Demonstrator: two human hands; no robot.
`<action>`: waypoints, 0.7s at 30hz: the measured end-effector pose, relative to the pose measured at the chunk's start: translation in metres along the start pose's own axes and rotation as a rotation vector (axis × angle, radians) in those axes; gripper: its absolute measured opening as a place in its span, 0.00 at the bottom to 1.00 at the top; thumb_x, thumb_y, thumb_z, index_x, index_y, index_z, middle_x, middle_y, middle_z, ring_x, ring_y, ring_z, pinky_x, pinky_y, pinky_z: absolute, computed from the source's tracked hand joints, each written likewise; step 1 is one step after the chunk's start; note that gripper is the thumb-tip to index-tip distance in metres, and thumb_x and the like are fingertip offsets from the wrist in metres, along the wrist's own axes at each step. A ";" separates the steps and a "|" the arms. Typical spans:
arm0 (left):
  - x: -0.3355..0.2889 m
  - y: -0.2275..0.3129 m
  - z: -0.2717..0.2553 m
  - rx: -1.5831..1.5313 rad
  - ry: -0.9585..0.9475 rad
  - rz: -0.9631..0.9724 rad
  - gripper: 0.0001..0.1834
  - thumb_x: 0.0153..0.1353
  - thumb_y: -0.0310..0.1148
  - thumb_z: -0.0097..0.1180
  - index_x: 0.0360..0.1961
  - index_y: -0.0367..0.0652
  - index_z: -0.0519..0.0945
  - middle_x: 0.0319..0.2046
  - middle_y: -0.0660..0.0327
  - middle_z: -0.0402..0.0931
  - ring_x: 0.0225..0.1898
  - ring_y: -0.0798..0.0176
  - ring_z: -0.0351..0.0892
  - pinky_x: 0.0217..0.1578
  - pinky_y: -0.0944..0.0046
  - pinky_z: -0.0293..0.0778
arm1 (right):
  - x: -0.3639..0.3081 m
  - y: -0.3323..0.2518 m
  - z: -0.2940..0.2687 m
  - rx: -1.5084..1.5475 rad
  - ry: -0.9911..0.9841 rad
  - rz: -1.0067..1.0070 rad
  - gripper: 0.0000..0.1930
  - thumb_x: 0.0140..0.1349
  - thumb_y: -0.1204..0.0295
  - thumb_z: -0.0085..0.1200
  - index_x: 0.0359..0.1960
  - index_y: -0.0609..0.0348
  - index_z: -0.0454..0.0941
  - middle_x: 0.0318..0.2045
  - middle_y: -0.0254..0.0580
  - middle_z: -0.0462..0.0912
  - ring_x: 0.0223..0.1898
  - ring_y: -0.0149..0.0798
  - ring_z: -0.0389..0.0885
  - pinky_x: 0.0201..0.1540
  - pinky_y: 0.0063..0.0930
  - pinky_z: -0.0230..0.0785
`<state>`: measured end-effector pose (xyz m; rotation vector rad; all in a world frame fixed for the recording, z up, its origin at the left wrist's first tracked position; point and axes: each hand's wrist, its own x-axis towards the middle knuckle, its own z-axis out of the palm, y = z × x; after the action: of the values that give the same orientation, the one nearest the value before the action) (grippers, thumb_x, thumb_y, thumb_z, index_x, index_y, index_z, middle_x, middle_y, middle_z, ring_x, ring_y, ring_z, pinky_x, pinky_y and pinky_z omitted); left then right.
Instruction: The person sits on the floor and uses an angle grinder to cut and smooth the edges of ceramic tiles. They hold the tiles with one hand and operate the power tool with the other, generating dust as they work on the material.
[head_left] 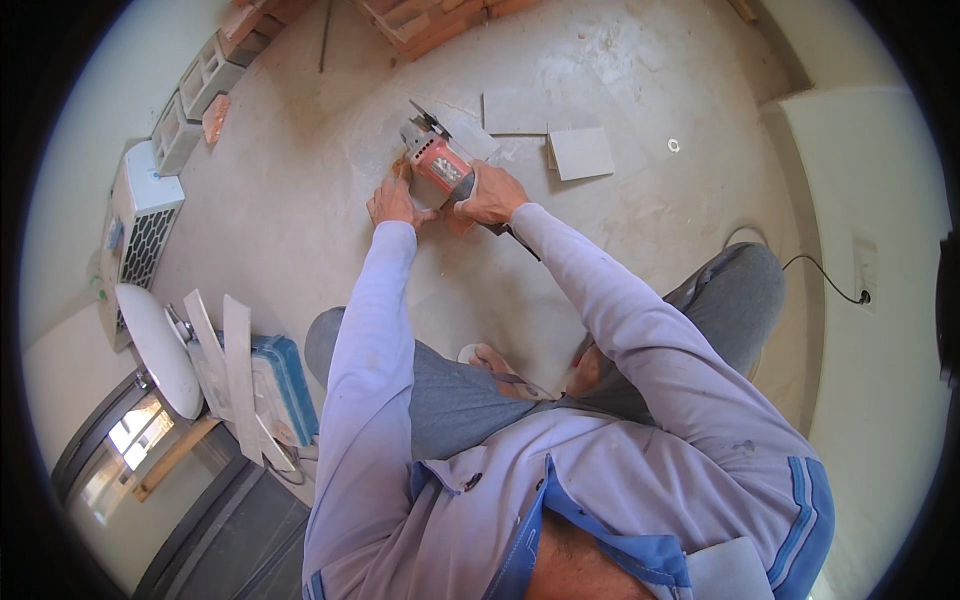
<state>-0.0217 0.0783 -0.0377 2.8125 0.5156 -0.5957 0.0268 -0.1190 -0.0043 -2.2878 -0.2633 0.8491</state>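
Observation:
My right hand (pixel 490 195) grips the rear of a red and black angle grinder (pixel 440 165), whose disc end points away from me and to the left. Beneath the tool is a light tile piece (pixel 430 193), partly covered by it. My left hand (pixel 393 203) is closed at the tile's near left edge, with the thumb stretched toward the grinder. Bits of an orange block (pixel 460 222) show under the tile; most of it is hidden. From the grinder's rear a dark cord (pixel 522 243) runs back under my right forearm.
Pale tiles (pixel 581 153) lie right of the grinder. Orange bricks (pixel 425 22) are stacked at the far side; grey blocks (pixel 177 135) line the left wall. At left stand a white basin (pixel 160 350) and a blue case (pixel 285 385) with pale strips. A cable (pixel 828 276) reaches the right wall socket.

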 end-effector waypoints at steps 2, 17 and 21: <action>0.001 -0.002 0.002 0.013 0.000 -0.007 0.60 0.32 0.51 0.82 0.70 0.60 0.65 0.57 0.56 0.70 0.63 0.50 0.67 0.63 0.49 0.61 | -0.001 -0.001 -0.001 -0.006 -0.001 -0.013 0.37 0.37 0.55 0.66 0.49 0.66 0.75 0.43 0.60 0.84 0.46 0.57 0.84 0.50 0.42 0.76; 0.000 0.010 -0.013 0.073 -0.052 -0.028 0.66 0.32 0.53 0.82 0.75 0.68 0.56 0.55 0.57 0.74 0.59 0.51 0.73 0.59 0.49 0.67 | -0.015 0.001 -0.006 0.018 -0.009 0.019 0.38 0.35 0.57 0.65 0.49 0.70 0.75 0.41 0.64 0.84 0.44 0.60 0.84 0.49 0.42 0.75; 0.003 0.003 -0.006 0.112 -0.036 -0.027 0.69 0.32 0.54 0.82 0.76 0.74 0.51 0.54 0.57 0.74 0.59 0.51 0.73 0.59 0.50 0.66 | -0.019 -0.001 -0.006 0.029 -0.010 0.010 0.38 0.34 0.58 0.65 0.49 0.70 0.74 0.40 0.64 0.84 0.44 0.60 0.83 0.49 0.43 0.75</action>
<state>-0.0155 0.0781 -0.0331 2.8971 0.5299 -0.7003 0.0165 -0.1285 0.0094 -2.2610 -0.2424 0.8638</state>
